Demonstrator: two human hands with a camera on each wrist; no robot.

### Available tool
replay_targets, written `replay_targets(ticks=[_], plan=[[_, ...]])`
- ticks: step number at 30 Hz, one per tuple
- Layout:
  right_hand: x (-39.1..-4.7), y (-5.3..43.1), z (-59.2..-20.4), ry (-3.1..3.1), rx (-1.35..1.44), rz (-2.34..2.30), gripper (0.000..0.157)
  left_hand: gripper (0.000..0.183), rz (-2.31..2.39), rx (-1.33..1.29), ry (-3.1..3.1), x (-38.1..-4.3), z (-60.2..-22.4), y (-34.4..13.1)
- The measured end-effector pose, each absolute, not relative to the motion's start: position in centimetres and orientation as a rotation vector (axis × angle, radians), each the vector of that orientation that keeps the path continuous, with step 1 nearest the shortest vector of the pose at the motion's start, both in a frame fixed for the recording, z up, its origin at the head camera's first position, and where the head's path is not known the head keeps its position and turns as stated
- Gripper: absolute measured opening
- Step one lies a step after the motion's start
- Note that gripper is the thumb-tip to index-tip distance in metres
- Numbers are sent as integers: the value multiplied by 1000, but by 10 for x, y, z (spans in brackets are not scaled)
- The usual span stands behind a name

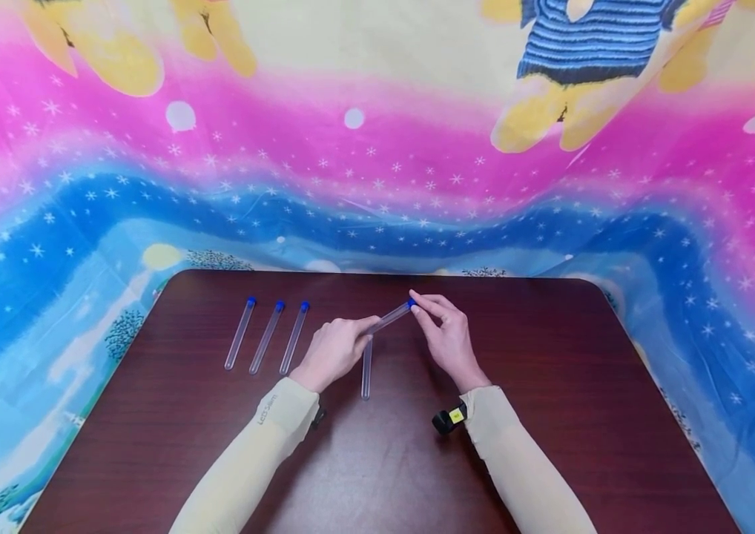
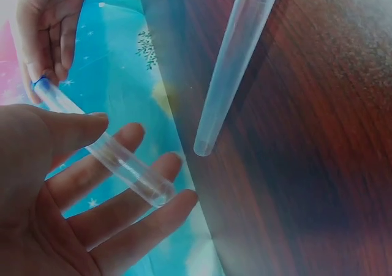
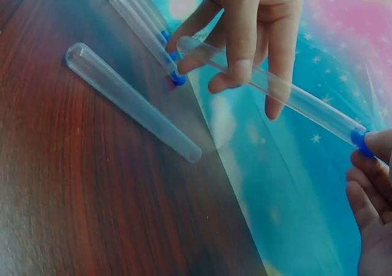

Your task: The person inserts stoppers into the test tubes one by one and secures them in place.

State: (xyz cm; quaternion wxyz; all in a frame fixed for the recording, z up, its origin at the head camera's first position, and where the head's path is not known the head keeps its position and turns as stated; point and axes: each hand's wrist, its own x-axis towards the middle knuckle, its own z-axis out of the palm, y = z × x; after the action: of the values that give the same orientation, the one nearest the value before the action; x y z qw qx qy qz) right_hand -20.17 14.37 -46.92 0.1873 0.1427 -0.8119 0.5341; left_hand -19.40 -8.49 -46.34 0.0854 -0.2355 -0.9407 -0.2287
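Between both hands, above the table, a clear test tube (image 1: 394, 317) with a blue cap (image 3: 361, 140) is held at a slant, capped end up and to the right. My left hand (image 1: 336, 347) grips the tube's body, thumb on one side and fingers spread along the other, as the left wrist view shows. The blue cap is pinched between thumb and fingertips of my right hand (image 1: 447, 334). Below them, an uncapped test tube (image 3: 131, 101) lies on the table, its upper end partly covered by the left hand in the head view.
Three clear tubes with blue caps lie side by side on the left: one outermost (image 1: 240, 334), a middle one (image 1: 267, 338) and an inner one (image 1: 294, 338). The dark wooden table (image 1: 551, 356) meets a patterned cloth (image 1: 377, 200) behind and at both sides.
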Motion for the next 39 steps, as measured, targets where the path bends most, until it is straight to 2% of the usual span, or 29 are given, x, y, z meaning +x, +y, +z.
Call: replay_targets(ticks=[12, 24, 31, 39], plan=[[-203, 132, -471, -2186, 339, 1770, 47, 34, -772, -711, -2737, -194, -463, -80], [-204, 125, -469, -2081, 339, 1794, 45, 32, -785, -735, -2693, -194, -461, -78], [-185, 115, -429, -2080, 341, 1762, 42, 31, -833, -746, -2655, -194, -454, -79], [-184, 113, -426, -2087, 355, 1701, 40, 33, -839, -763, -2661, -194, -451, -79]])
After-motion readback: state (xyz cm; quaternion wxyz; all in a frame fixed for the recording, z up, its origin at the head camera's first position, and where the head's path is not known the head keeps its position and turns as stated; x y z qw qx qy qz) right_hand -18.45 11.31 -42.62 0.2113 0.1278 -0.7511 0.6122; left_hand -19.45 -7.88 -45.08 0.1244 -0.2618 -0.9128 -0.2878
